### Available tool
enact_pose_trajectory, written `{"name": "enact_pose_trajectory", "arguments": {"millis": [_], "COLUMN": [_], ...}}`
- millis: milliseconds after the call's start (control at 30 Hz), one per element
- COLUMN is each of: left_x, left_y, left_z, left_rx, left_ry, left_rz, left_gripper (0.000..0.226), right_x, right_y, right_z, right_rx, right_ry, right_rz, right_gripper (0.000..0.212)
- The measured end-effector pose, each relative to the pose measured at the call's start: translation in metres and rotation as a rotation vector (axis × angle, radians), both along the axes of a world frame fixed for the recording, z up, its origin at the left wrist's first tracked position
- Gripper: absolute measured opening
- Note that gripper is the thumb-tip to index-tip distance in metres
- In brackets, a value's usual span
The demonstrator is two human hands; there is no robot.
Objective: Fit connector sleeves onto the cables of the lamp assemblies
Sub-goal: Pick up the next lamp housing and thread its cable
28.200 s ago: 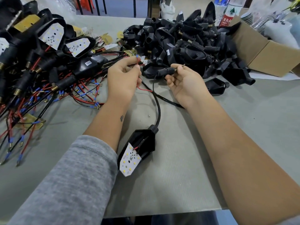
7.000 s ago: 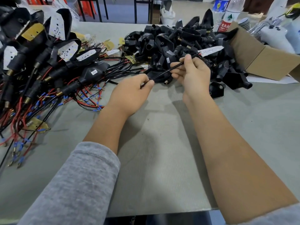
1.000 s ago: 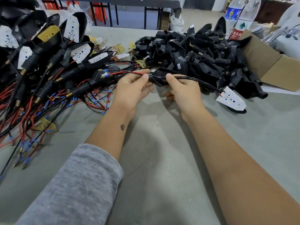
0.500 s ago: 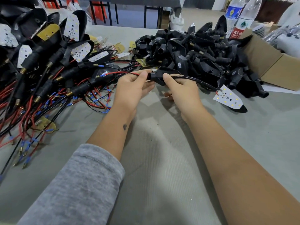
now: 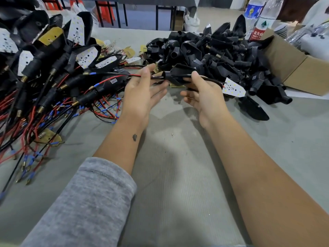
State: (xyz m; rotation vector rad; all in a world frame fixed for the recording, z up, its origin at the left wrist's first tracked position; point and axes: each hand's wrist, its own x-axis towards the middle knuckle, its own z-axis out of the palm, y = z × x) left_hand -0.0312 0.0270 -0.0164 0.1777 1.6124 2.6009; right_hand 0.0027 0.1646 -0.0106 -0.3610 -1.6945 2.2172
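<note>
My left hand [image 5: 142, 95] pinches a red-and-black cable [image 5: 115, 74] between thumb and forefinger, its other fingers spread loosely. The cable runs through a black connector sleeve [image 5: 175, 75] held up between both hands. My right hand [image 5: 203, 91] grips the sleeve's right side, thumb on top and fingers curled below. A white LED board [image 5: 233, 87] hangs at the cable's right end, just past my right hand. The cable's free end with a blue-collared brass terminal [image 5: 87, 73] points left.
A heap of empty black sleeves [image 5: 213, 50] lies behind my hands. Finished lamp assemblies with red and black wires [image 5: 44, 86] pile at the left. A cardboard box [image 5: 299, 68] and water bottles [image 5: 263, 20] stand at the right. Grey table mat [image 5: 178, 175] lies in front.
The cable has been drawn leftwards through the sleeve, bringing the LED board close to my right hand. My left hand's lower fingers have spread open.
</note>
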Motion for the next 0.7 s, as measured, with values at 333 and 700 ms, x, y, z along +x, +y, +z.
{"name": "enact_pose_trajectory", "arguments": {"millis": [333, 700], "left_x": [0.001, -0.008], "left_y": [0.002, -0.013], "left_z": [-0.003, 0.002], "left_rx": [-0.038, 0.101], "left_ry": [0.039, -0.034], "left_rz": [-0.04, 0.272], "left_gripper": [0.02, 0.021], "right_x": [-0.003, -0.005], "right_y": [-0.005, -0.005], "right_z": [-0.004, -0.015], "right_rx": [0.35, 0.857], "right_ry": [-0.044, -0.009], "right_rz": [0.054, 0.2], "right_gripper": [0.015, 0.03]}}
